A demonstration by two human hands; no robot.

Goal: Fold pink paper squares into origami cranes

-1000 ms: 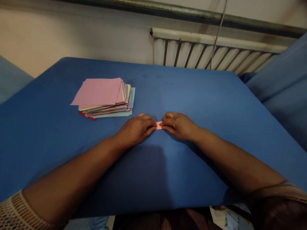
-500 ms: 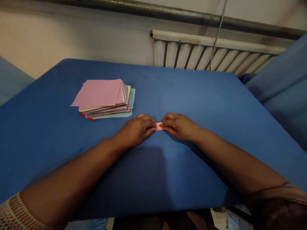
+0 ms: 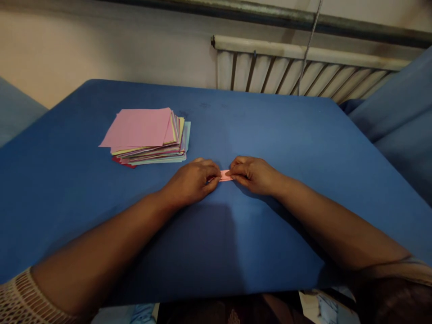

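Observation:
A small folded strip of pink paper (image 3: 225,175) lies on the blue table (image 3: 270,130), pinched at both ends. My left hand (image 3: 192,182) holds its left end with curled fingers. My right hand (image 3: 253,174) pinches its right end. Only a short middle piece of the strip shows between the fingertips. A stack of coloured paper squares (image 3: 146,136), pink sheet on top, sits to the left, just beyond my left hand.
A white radiator (image 3: 297,67) stands against the wall behind the table, with a pipe above it. Blue upholstered surfaces flank the table at the left and right (image 3: 401,117). Papers lie on the floor below the near edge (image 3: 320,306).
Both hands stay on the pink strip. A little more of the strip shows between the fingertips than before. The camera view has shifted slightly.

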